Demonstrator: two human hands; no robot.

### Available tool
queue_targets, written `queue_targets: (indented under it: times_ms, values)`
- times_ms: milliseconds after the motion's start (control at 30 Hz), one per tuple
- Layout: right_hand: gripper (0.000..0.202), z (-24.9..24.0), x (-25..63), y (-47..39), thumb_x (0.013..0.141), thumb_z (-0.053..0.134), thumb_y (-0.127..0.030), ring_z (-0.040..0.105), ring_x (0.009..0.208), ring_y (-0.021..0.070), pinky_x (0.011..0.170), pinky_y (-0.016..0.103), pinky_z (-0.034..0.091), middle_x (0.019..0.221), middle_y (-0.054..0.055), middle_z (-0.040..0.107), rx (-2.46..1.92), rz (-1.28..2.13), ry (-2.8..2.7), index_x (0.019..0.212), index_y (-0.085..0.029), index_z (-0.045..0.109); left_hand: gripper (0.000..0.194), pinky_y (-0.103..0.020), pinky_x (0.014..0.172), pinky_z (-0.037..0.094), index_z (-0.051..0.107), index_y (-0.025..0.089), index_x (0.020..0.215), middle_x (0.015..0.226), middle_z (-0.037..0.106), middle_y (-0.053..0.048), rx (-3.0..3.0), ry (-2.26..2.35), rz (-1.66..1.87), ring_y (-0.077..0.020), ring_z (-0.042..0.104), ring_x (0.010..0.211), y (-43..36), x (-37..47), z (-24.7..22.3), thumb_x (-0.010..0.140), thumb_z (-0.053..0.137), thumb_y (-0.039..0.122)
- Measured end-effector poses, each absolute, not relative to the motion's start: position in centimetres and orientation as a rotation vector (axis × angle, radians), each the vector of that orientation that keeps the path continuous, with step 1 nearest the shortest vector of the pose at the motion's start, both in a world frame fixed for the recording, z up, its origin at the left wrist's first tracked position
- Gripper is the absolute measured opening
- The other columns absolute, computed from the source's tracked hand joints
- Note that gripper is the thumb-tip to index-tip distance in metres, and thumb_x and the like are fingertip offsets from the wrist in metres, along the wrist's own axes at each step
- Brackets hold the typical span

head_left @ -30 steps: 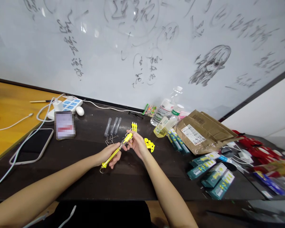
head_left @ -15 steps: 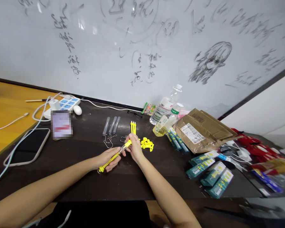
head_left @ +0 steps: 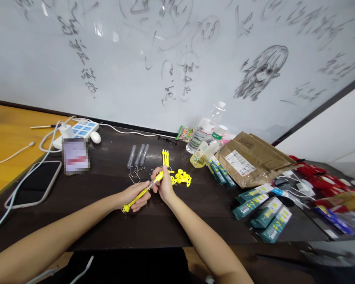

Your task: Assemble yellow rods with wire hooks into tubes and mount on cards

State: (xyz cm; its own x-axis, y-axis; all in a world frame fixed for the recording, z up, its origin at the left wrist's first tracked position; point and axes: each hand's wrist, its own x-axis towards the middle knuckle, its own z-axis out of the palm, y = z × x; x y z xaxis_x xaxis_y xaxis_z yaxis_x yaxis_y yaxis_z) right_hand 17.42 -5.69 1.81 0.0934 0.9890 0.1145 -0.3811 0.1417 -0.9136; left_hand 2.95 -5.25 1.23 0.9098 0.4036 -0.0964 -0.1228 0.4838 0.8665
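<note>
A yellow tubular spring scale [head_left: 139,199] with a clear section runs slantwise between my hands. Closed around its body is my left hand [head_left: 135,196], and the yellow lower end sticks out past the fingers. My right hand [head_left: 163,185] pinches the yellow upper end. Just beyond lie bent metal hooks [head_left: 135,174], partly hidden near the right hand. Three clear tubes [head_left: 139,155] lie side by side behind them. Several thin yellow rods [head_left: 165,157] point toward the whiteboard, and a pile of small yellow caps [head_left: 182,178] sits right of my right hand.
Teal boxes [head_left: 270,221], a cardboard parcel [head_left: 239,159] and bottles [head_left: 205,132] stand on the right. At left are a phone [head_left: 35,183], a power strip [head_left: 84,129], a white mouse [head_left: 95,137] and cables. A whiteboard [head_left: 121,79] rises behind the dark table.
My right hand has shifted slightly along the upper end of the spring scale. The left hand keeps its hold, and the camera view has moved a little.
</note>
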Motion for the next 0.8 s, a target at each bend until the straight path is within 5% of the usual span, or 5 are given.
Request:
queue_targets:
  times_ms: [433, 633, 800]
  values:
    - [0.050, 1.8, 17.0, -5.7, 0.082, 0.040, -0.065, 0.026, 0.029, 0.0036, 0.028, 0.014, 0.021, 0.040, -0.009, 0.034, -0.776, 1.222, -0.857, 0.063, -0.019, 0.048, 0.040, -0.017, 0.028, 0.036, 0.051, 0.018, 0.095, 0.037, 0.036, 0.010, 1.021, 0.333, 0.311, -0.0065, 0.027, 0.024, -5.4, 3.0, 1.4, 0.090, 0.032, 0.053]
    - [0.049, 1.8, 17.1, -5.9, 0.083, 0.043, -0.061, 0.025, 0.029, 0.0032, 0.028, 0.014, 0.018, 0.040, -0.009, 0.032, -0.749, 1.188, -0.905, 0.058, -0.019, 0.043, 0.042, -0.019, 0.033, 0.040, 0.049, 0.018, 0.097, 0.041, 0.044, 0.007, 1.105, 0.331, 0.283, -0.0080, 0.038, 0.028, -5.9, 3.2, 1.5, 0.090, 0.030, 0.055]
    - [0.044, 2.5, 17.9, -5.8, 0.081, 0.043, -0.062, 0.042, 0.039, 0.0068, 0.033, 0.019, 0.035, 0.059, -0.004, 0.050, -0.782, 1.230, -0.911, 0.079, -0.019, 0.056, 0.035, -0.017, 0.031, 0.039, 0.045, 0.019, 0.091, 0.040, 0.042, 0.010, 1.288, 0.457, 0.501, -0.0055, 0.034, 0.025, -5.6, 3.3, 2.1, 0.088, 0.039, 0.054]
